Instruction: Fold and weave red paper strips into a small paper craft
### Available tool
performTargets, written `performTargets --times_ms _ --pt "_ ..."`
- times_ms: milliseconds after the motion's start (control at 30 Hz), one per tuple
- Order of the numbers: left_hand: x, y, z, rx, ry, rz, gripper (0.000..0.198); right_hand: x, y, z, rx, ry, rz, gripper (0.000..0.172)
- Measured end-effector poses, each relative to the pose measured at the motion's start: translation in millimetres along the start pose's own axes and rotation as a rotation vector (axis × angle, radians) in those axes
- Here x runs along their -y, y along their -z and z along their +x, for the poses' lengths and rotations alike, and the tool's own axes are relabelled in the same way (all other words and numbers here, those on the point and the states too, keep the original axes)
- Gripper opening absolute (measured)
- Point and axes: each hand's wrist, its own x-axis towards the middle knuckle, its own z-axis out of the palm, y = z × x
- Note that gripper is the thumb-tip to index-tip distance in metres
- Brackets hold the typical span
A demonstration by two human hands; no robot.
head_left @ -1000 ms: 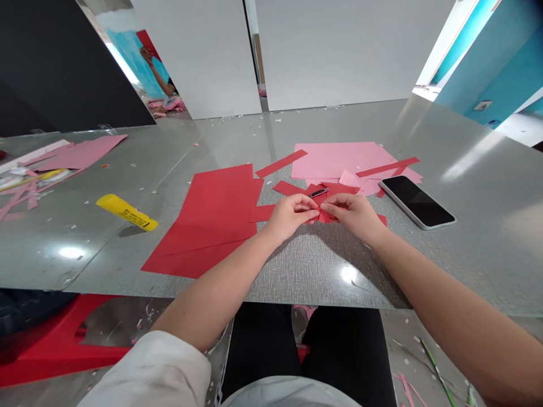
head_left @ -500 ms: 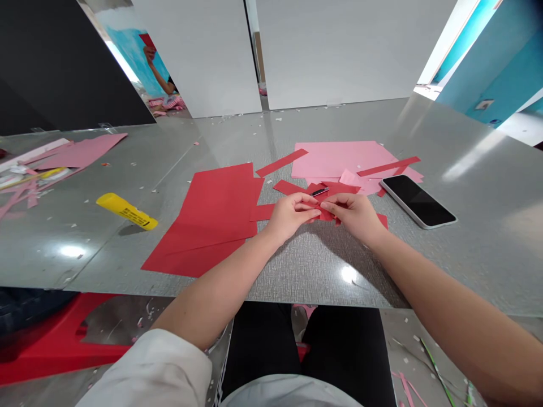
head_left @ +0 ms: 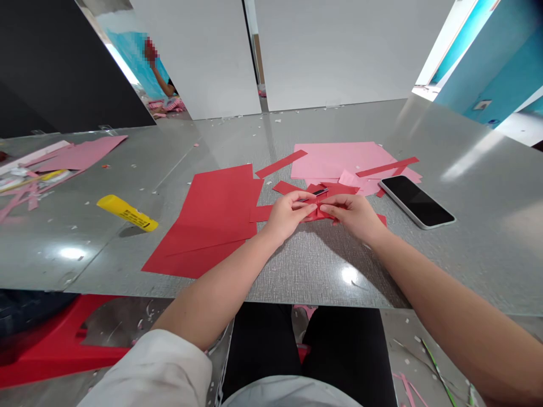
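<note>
Folded red piece: The small folded red piece (head_left: pixel 319 215) sits at the clock's centre, between the fingertips above the near edge of the paper scraps; 12 points away from the person. Its exact fold is partly hidden.
Left hand: The left hand (head_left: pixel 287 217) comes in from 9 o'clock, thumb and forefinger nearly together, pinching the piece's left side.
Right hand: The right hand (head_left: pixel 355 216) comes in from 3 o'clock, thumb and forefinger likewise closed on the right side.
Pinching well: Working the fold with fingertips this near each other should give good control; even, light pressure would suit thin paper, as a hard tug could tear or skew it.
Slim dark tool: At 12 o'clock, just beyond the fingers, lies a slim dark tool (head_left: pixel 320 193), its kind too small to tell; knuckles are best held off it.
Paper stock: Large red sheets (head_left: pixel 220 200) at 9, a red strip (head_left: pixel 282 163) at 11, a pink sheet (head_left: pixel 335 158) towards 12.
Smartphone: The smartphone (head_left: pixel 418 202) lies at 3, beyond the right hand.
</note>
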Motion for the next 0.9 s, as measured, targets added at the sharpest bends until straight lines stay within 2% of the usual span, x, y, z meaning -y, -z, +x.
performTargets --times_ms 100,333,533,733,900 --pt "3.3 1.3 2.1 -0.007 0.004 0.013 0.02 -0.9 0.7 0.8 -0.016 0.006 0.017 0.021" --pt "10.0 3.2 5.7 -0.015 -0.04 0.056 0.013 1.1 -0.3 -0.4 -0.046 0.082 -0.142 0.018" --pt "5.1 3.7 3.8 -0.05 -0.122 0.257 0.014 5.2 -0.7 -2.4 -0.085 0.095 -0.187 0.011" --pt "5.8 3.6 3.6 -0.016 -0.111 0.208 0.014 2.9 0.7 -2.0 -0.038 0.091 -0.199 0.014" --pt "8.6 5.4 5.0 -0.015 -0.124 0.211 0.015 -3.1 2.0 0.3 0.101 -0.003 -0.077 0.019"
